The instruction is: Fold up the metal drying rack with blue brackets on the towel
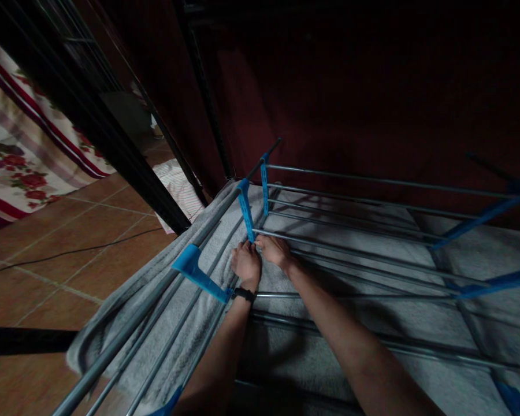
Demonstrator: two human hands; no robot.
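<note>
A rack of grey metal tubes and blue plastic brackets lies on a grey blanket (225, 231). My left hand (246, 263), with a dark band on the wrist, is closed at the lower end of a blue bracket (245, 208). Right beside it, my right hand (274, 249) is also closed at that same joint, its fingertips pressed against the bracket's foot. A metal tube (351, 252) runs rightward from the joint, just above my right hand. Nearer to me, another blue bracket (201, 276) stands by my left wrist. The exact finger contact is partly hidden.
More blue brackets (498, 281) join the tubes at the right. Dark metal posts (125, 156) rise at the left, before a tiled floor (69, 248) with a black cable (86, 247). A floral curtain (30, 144) hangs beyond. A dark red panel (351, 104) stands behind.
</note>
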